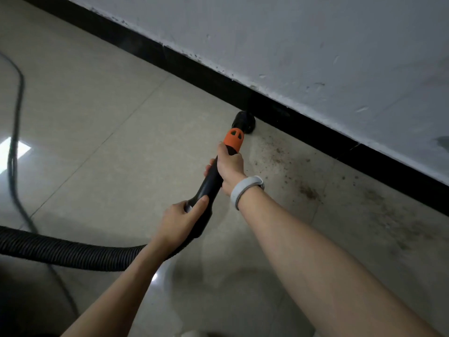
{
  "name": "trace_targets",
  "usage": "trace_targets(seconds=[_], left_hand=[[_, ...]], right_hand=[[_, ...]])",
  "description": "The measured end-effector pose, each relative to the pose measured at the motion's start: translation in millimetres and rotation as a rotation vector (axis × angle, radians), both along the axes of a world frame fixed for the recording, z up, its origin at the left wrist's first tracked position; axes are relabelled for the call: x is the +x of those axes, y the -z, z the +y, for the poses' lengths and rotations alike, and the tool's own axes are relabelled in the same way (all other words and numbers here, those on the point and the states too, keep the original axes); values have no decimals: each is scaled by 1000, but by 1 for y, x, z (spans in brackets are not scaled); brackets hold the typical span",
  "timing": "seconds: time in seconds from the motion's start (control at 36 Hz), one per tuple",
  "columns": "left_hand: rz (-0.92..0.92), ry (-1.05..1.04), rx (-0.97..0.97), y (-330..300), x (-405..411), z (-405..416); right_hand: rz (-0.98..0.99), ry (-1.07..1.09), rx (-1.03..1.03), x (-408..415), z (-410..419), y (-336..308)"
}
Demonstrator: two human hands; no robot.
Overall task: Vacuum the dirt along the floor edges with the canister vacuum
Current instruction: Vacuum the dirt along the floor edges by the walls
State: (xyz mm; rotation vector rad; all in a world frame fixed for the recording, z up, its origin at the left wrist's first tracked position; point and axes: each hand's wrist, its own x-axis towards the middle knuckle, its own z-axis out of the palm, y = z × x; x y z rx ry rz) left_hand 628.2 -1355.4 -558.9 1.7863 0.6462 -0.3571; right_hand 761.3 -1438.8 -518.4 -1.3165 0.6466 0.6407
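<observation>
I'm gripping the black vacuum wand with orange collar (220,166) in both fists, right hand (229,166) nearer its round black brush nozzle (243,122), left hand (183,221) behind; the nozzle is touching the black skirting board (315,132), scattered brown dirt (306,188) lying right of it along that board

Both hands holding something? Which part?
Yes: the vacuum wand. Right hand grips it just below the orange collar; left hand grips the lower end by the hose.

Bare forearms, one wristband

Both forearms are uncovered, no sleeves in view. The right wrist wears a pale grey, smooth band (244,189) with rounded edges, wrapped snugly; the left wrist carries nothing.
</observation>
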Motion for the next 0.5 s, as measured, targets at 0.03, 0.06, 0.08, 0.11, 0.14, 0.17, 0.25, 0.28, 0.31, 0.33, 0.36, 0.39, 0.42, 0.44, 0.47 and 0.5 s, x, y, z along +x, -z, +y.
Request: trace_targets(seconds=[0.03, 0.06, 0.08, 0.11, 0.14, 0.17, 0.25, 0.28, 0.31, 0.33, 0.36, 0.39, 0.42, 0.44, 0.47, 0.5], left_hand=[[-5, -2, -14, 0, -6, -3], [-11, -1, -44, 0, -15, -6], [-9, 4, -80, 1, -25, -8], [0, 7, -117, 3, -36, -10], [12, 7, -146, 6, -49, -10], [22, 4, -160, 9, -61, -9], [34, 16, -77, 18, -93, -3], [34, 28, -24, 19, -99, -1], [32, 34, 20, 20, -103, 1], [27, 27, 45, 20, -106, 3], [19, 16, 61, 21, -106, 3], [13, 11, 78, 21, -104, 4], [8, 12, 91, 21, -102, 5], [8, 9, 94, 20, -99, 5], [6, 6, 90, 20, -96, 5], [8, 2, 88, 19, -93, 4]], right_hand=[[5, 6, -1, -6, -3, 2], [5, 17, -4, -15, -5, 5], [3, 26, -14, -25, -6, 9], [-3, 38, -27, -37, -8, 12], [-10, 53, -36, -51, -9, 15], [-16, 69, -40, -65, -9, 19], [-27, 78, -39, -99, -8, 24], [-33, 74, -42, -106, -7, 26], [-39, 67, -42, -111, -6, 27], [-42, 59, -40, -113, -5, 27], [-44, 54, -36, -113, -4, 26], [-43, 49, -27, -111, -3, 25], [-39, 43, -18, -108, -3, 24], [-35, 38, -8, -105, -3, 23], [-36, 36, 2, -101, -3, 21], [-41, 34, 8, -97, -3, 20]])
